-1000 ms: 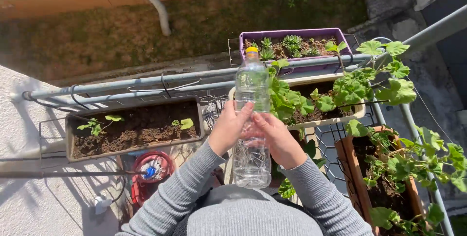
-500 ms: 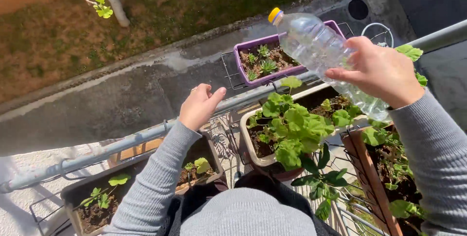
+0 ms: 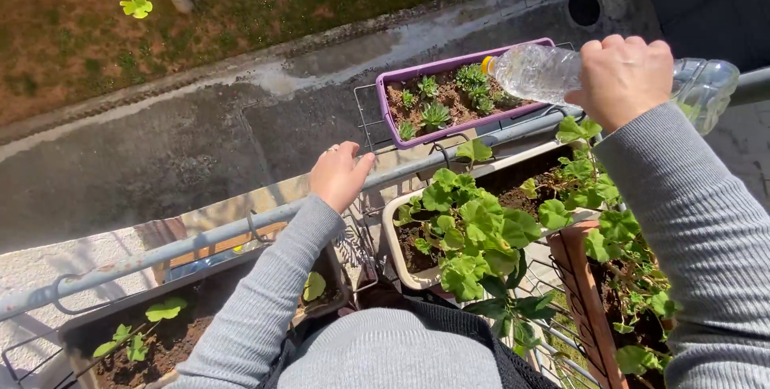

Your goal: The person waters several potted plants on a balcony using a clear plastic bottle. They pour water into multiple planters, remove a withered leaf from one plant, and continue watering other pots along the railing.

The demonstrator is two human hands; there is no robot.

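My right hand [image 3: 624, 78] grips a clear plastic bottle [image 3: 539, 73] with a yellow cap, tipped almost level, its neck over the purple planter box [image 3: 396, 83] of small succulents that hangs outside the railing. My left hand [image 3: 340, 174] rests on the grey metal railing [image 3: 200, 239], fingers curled over it and holding nothing else. Both arms wear grey sleeves.
A cream planter [image 3: 391, 237] of broad green leaves sits just inside the railing. A terracotta box [image 3: 584, 301] with leafy plants stands at the right, a dark trough [image 3: 80, 333] with seedlings at the lower left. Far below lie pavement and grass.
My right hand has tipped the bottle further, from slanted up to nearly level, with the cap now over the purple planter. My left hand has settled onto the railing. The view shifted slightly.
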